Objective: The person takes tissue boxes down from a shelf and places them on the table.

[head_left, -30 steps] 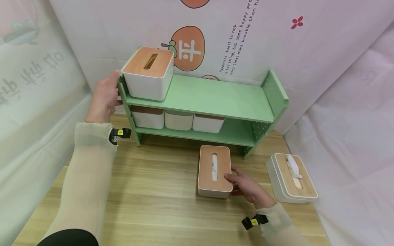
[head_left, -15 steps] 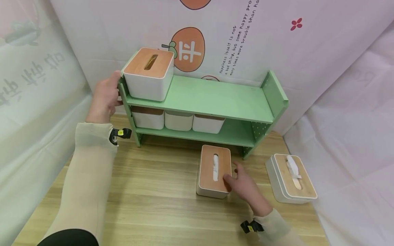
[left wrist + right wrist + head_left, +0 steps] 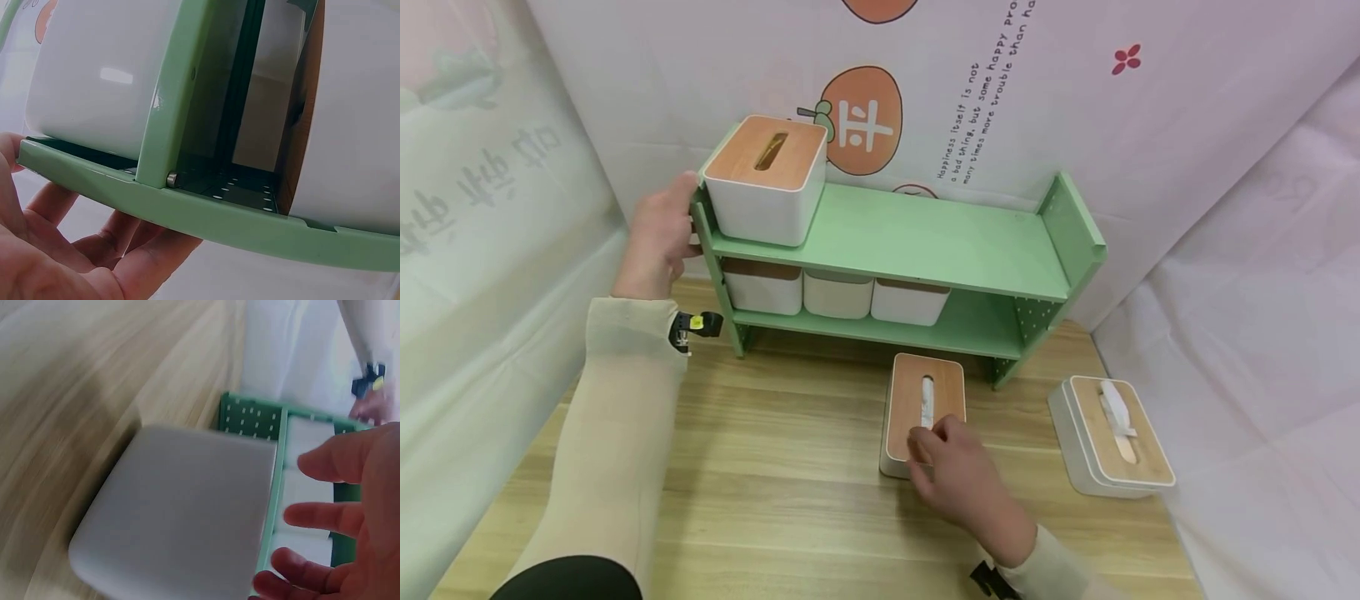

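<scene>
In the head view, my left hand (image 3: 657, 233) holds the left side panel of a green two-tier shelf (image 3: 925, 242). Up close in the left wrist view, its fingers (image 3: 156, 256) lie along the panel's outer face. Below the shelf, a low tissue box (image 3: 904, 417) with a wooden lid stands on the wood-grain table, white tissue showing in its slot. Over the near end of that lid hovers my right hand (image 3: 966, 483), which hides part of it. Its fingers are loosely bent and spread, holding nothing, above the box's pale end wall (image 3: 181, 506) in the right wrist view.
A taller white tissue box (image 3: 765, 200) sits at the top shelf's left end. Three boxes (image 3: 837, 296) stand side by side on the lower tier. To the right, another wood-lidded box (image 3: 1090, 442) rests near the white cloth wall (image 3: 1247, 325).
My right hand has let go of the low tissue box's right side and moved left over its near end. The box has barely shifted. My left hand stays on the shelf panel.
</scene>
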`<action>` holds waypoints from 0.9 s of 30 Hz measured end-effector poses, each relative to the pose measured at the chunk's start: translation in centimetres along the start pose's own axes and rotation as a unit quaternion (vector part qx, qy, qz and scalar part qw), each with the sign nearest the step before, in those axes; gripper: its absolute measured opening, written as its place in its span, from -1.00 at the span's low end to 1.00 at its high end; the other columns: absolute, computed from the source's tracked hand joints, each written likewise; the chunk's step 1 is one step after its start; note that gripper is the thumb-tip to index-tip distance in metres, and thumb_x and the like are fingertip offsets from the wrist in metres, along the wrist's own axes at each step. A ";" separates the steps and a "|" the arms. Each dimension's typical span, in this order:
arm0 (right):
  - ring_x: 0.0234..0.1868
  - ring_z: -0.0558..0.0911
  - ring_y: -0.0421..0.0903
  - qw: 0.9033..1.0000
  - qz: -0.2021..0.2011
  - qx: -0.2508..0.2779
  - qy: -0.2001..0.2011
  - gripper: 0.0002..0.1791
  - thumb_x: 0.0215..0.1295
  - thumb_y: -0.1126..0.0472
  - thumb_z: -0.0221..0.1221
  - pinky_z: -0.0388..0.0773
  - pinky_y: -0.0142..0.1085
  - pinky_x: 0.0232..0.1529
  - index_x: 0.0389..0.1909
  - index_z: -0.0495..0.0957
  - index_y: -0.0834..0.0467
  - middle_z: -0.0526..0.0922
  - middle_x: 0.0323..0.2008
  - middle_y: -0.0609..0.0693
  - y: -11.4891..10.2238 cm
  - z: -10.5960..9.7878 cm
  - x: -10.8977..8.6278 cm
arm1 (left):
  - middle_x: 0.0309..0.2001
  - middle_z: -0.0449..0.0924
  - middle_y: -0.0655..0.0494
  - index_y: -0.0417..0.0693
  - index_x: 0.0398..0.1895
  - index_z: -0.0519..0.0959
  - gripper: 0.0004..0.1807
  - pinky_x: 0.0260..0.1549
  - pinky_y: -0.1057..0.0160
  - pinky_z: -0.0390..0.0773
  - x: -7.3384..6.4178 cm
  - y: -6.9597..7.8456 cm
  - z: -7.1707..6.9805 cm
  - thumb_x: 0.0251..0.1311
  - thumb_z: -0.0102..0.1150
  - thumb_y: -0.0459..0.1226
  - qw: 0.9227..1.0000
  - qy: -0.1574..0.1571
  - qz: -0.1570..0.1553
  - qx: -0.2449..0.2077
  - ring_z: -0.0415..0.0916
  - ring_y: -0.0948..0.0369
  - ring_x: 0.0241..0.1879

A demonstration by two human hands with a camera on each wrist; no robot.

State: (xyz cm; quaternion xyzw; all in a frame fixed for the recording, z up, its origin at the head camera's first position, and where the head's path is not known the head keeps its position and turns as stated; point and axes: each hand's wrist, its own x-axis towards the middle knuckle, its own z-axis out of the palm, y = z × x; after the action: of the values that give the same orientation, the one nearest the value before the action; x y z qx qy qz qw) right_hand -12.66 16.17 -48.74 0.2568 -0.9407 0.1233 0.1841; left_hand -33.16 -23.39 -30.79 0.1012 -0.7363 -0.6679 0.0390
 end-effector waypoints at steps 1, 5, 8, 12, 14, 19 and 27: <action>-0.45 0.32 -0.10 1.000 -0.002 -0.003 -0.012 -0.77 0.11 0.14 0.34 0.34 -0.27 -0.47 -0.20 0.62 0.06 0.33 -0.42 -0.04 -0.3 0.0 -0.1 | 0.30 0.35 -0.02 0.01 0.33 0.49 -0.26 0.16 -0.10 0.44 0.0 0.0 0.0 0.34 -0.09 0.31 1.000 0.001 -0.001 -0.001 0.39 0.01 0.19; -0.44 0.29 -0.05 0.998 0.011 -0.021 -0.065 -0.77 0.17 0.08 0.31 0.27 -0.23 -0.49 -0.16 0.60 -0.01 0.31 -0.40 -0.04 -1.1 -0.1 -0.3 | 0.30 0.34 -0.01 0.01 0.34 0.48 -0.25 0.17 -0.09 0.44 -0.1 0.1 0.1 0.34 -0.11 0.32 1.000 0.003 -0.002 0.005 0.37 0.02 0.20; -0.44 0.28 -0.03 0.995 0.022 -0.037 -0.088 -0.75 0.18 0.07 0.31 0.24 -0.24 -0.54 -0.13 0.58 -0.03 0.31 -0.39 -0.02 -1.3 -0.3 -0.5 | 0.31 0.33 0.00 0.01 0.35 0.46 -0.22 0.18 -0.09 0.42 -0.1 0.1 0.1 0.33 -0.13 0.34 1.000 0.003 -0.003 0.011 0.35 0.02 0.21; -0.47 0.26 -0.01 0.994 0.022 -0.052 -0.092 -0.77 0.15 0.08 0.33 0.21 -0.26 -0.60 -0.20 0.54 -0.03 0.28 -0.41 -0.01 -1.4 -0.6 -0.7 | 0.33 0.32 0.00 0.03 0.37 0.45 -0.20 0.19 -0.08 0.42 -0.1 0.0 0.0 0.32 -0.13 0.36 1.000 0.001 -0.005 0.010 0.35 0.02 0.22; -0.47 0.27 0.00 0.994 0.024 -0.055 -0.093 -0.75 0.14 0.09 0.35 0.22 -0.25 -0.61 -0.20 0.53 -0.02 0.30 -0.40 0.01 -1.4 -0.8 -0.8 | 0.33 0.32 -0.01 0.01 0.37 0.44 -0.20 0.18 -0.09 0.42 0.0 0.0 0.0 0.32 -0.13 0.35 1.000 0.002 -0.003 0.009 0.34 0.01 0.23; -0.14 0.48 0.22 0.992 0.043 -0.062 -0.099 -0.53 0.19 -0.01 0.35 0.51 0.02 -0.41 0.12 0.51 -0.05 0.43 -0.11 0.27 -1.9 -0.8 -0.6 | 0.36 0.29 -0.02 0.02 0.40 0.41 -0.17 0.19 -0.10 0.41 0.0 0.0 -0.2 0.31 -0.14 0.38 1.000 0.002 -0.001 0.018 0.32 0.00 0.25; 0.05 0.40 0.41 0.985 0.082 -0.089 -0.119 -0.42 0.28 -0.16 0.26 0.49 0.25 -0.16 0.29 0.50 -0.09 0.35 0.11 0.47 -2.5 0.1 -0.2 | 0.34 0.31 -0.03 0.01 0.37 0.45 -0.20 0.16 -0.10 0.44 0.0 0.0 -0.1 0.32 -0.13 0.35 1.000 0.001 0.002 0.019 0.35 -0.02 0.23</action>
State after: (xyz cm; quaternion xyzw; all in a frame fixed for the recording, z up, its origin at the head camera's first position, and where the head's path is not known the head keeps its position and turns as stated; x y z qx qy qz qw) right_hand -11.18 14.16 -48.53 0.1741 -0.9810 0.0221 0.0826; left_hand -33.11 -23.44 -30.75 0.1007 -0.7488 -0.6539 0.0391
